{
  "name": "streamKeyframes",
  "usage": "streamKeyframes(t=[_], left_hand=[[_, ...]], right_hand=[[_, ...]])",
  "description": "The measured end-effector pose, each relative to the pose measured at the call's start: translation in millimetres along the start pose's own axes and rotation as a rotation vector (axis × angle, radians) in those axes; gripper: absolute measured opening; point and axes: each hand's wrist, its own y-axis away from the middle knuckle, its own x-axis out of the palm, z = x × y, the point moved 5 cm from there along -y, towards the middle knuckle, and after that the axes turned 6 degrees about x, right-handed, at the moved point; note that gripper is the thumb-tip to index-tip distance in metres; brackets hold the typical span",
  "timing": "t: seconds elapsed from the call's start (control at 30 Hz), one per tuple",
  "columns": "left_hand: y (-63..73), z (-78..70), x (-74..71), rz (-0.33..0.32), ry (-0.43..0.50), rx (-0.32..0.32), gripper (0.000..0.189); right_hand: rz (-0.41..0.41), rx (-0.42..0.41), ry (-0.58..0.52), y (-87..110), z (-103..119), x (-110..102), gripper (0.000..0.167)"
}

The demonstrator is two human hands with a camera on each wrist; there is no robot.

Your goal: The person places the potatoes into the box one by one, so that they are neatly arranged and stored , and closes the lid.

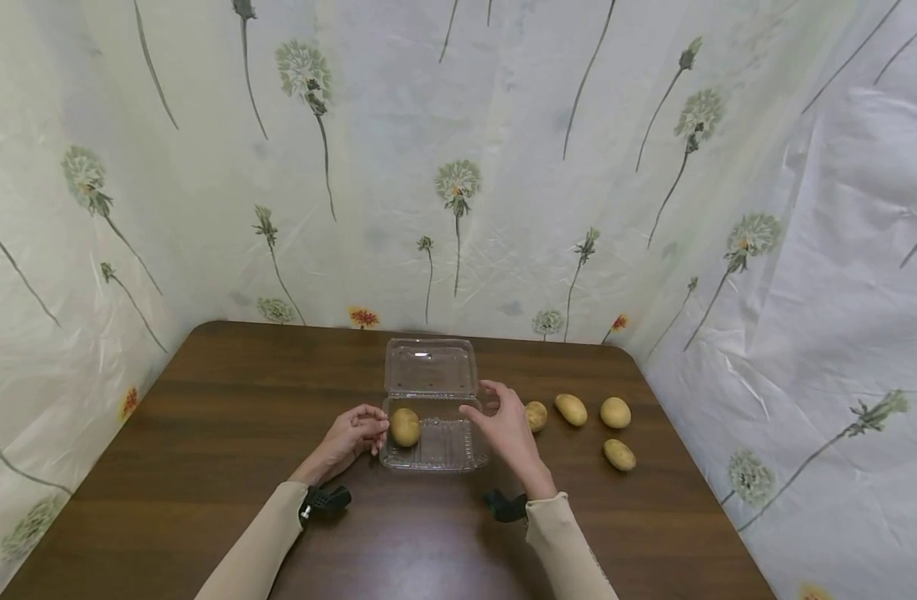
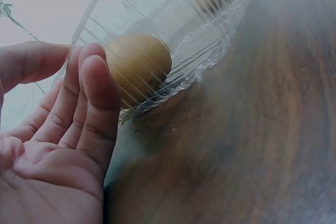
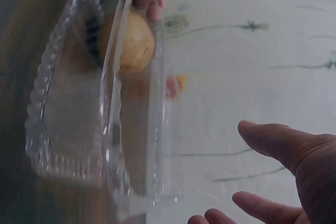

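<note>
A clear plastic clamshell container lies on the table with its lid folded back to the far side. One potato sits at the left end of the container's base, and its rounded side shows through the ribbed wall in the left wrist view. My left hand pinches the left rim of the base between thumb and fingers. Over the right end of the container hovers my right hand. Its thumb and fingers are spread, with nothing between them, apart from the plastic in the right wrist view.
Right of the container lie several more potatoes: one partly behind my right hand, a longer potato, a round potato and a nearer potato. A flower-printed curtain surrounds the brown wooden table.
</note>
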Motion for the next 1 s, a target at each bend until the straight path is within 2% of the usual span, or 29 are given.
streamKeyframes(t=[0.13,0.47,0.83,1.0], left_hand=[[0.0,-0.3,-0.1,-0.008,-0.001,-0.006,0.022],[0.2,-0.4,-0.4,-0.006,-0.007,-0.006,0.021],[2.4,-2.8,-0.5,-0.016,-0.013,-0.008,0.025],[1.7,-0.7,0.4,-0.014,-0.005,-0.008,0.021]], right_hand=[[-0.005,0.034,0.021,0.4,-8.4,-9.6,0.065],[-0.048,0.047,0.048,-3.7,-28.7,-36.5,0.063],[-0.018,0.113,0.041,-8.3,-58.1,-51.4,0.066],[-0.038,0.126,0.054,-10.7,-70.3,-56.0,0.065]])
